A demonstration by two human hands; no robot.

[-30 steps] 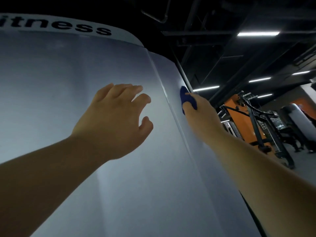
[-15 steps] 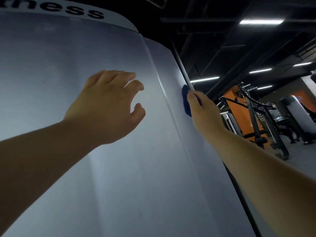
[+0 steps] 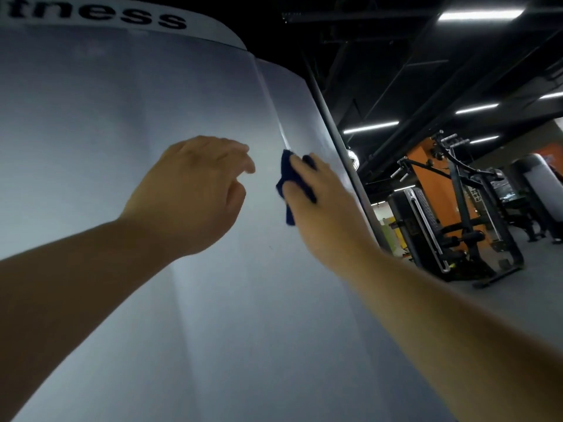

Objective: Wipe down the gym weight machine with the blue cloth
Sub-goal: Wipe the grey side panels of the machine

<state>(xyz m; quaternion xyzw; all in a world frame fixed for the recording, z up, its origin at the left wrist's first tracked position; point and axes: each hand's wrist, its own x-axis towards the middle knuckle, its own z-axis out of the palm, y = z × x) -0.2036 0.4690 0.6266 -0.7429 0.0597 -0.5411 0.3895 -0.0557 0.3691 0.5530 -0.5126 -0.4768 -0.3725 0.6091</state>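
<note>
Left hand (image 3: 195, 196) hovers, fingers loosely curled, holding nothing; just beside it the right hand (image 3: 323, 208) pinches the blue cloth (image 3: 285, 175) flat against the weight machine's pale panel (image 3: 122, 117); an orange machine (image 3: 426, 184) stands beyond

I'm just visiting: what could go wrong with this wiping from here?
The small, bunched dark blue cloth is mostly covered by the right hand holding it against the pale grey machine panel, so bare skin may smear the surface. The empty left hand hovers close to the panel and could leave fingerprints. The cloth sits at the panel's raised vertical seam, where it might snag or skip a strip.
</note>
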